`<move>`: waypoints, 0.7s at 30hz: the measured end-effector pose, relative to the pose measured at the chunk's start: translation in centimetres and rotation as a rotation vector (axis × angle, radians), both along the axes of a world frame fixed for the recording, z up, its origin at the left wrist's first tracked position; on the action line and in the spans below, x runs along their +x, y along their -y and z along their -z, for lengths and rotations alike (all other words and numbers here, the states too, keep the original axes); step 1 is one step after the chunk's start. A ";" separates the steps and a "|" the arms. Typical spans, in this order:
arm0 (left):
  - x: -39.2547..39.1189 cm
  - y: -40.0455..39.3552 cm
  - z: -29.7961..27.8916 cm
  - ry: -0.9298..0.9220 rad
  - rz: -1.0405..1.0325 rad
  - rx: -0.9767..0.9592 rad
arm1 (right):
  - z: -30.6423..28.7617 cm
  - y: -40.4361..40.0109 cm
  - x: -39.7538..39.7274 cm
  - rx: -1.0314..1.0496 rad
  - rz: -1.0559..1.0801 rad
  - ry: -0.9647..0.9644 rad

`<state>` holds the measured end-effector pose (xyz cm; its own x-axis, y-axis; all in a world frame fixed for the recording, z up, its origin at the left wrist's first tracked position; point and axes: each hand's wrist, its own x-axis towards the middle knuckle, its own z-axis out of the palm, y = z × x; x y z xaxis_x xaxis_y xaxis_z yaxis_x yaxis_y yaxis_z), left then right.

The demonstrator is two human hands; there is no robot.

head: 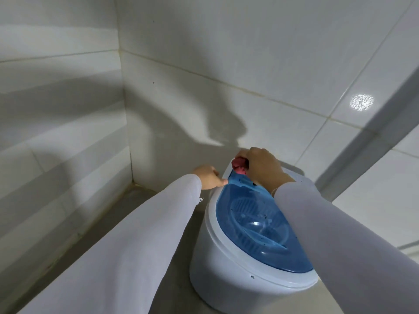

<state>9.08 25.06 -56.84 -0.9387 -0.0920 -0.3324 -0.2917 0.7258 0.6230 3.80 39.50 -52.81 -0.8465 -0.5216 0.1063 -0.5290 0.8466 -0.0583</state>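
- From my remote seat I see the right hand (260, 168) clenched around a crumpled red cloth (239, 166). The soft, bunched fabric bulges out just left of the knuckles.
- Directly under that grip lies the far, hinged end of a blue lid (256, 225) — glossy translucent plastic, oval, with moulded ribs and a bright glare spot. Dark specks dot its surface.
- The lid caps a white tub (217, 275), a smooth rounded plastic body with a stepped rim, reaching from the grip back towards me.
- The left hand (209, 177) sits just left of the cloth, its thumb tip touching the tub's rim by the lid's corner. Its fingers are tucked out of view, so I cannot tell whether they grasp anything.
- Both arms wear pale, thin, smooth sleeves (127, 245).
- Beyond the grip rise shiny white wall tiles (226, 53) with narrow grout lines — a matte grey floor (172, 225) lies beneath the tub.
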 end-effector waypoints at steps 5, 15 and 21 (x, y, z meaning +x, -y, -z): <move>-0.5 -0.1 -0.4 0.037 0.022 -0.100 | 1.5 0.9 0.0 0.155 -0.037 -0.004; -1.0 0.1 -0.2 0.057 0.026 -0.119 | 1.8 1.7 -2.1 0.232 -0.053 -0.085; -1.0 0.2 -0.2 0.072 0.025 -0.105 | 1.8 2.1 -3.2 0.256 -0.013 -0.112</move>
<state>8.09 24.84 -56.64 -0.9151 -0.1069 -0.3887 -0.3140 0.7938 0.5209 0.58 37.37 -54.59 -0.8299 -0.5545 0.0622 -0.5311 0.8192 0.2162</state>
